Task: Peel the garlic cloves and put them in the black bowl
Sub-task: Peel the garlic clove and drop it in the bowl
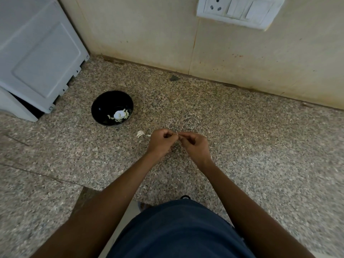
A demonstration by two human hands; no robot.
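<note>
1. Above the speckled stone counter (242, 138), the left hand (160, 142) and the right hand (193, 146) met fingertip to fingertip, both with fingers curled in tight.
2. Between their tips they pinched something very small, pale at the point where the fingers joined; it was too small to say for certain that it was a garlic clove (177, 134).
3. Just to the left of the left hand, a small white scrap of garlic skin (140, 134) lay on the counter, with a smaller fleck beside it.
4. Farther left and beyond the hands stood the black bowl (104, 105), upright and well apart from them.
5. The bowl held a cluster of peeled cloves (120, 115), whitish, gathered on the side nearest the hands.
6. Beyond the bowl, at the far left, a pale grey appliance (37, 53) rested on the counter.
7. Behind the hands rose a stained cream wall (149, 34), and a white switch plate with a socket (238, 10) was mounted up to the right.
</note>
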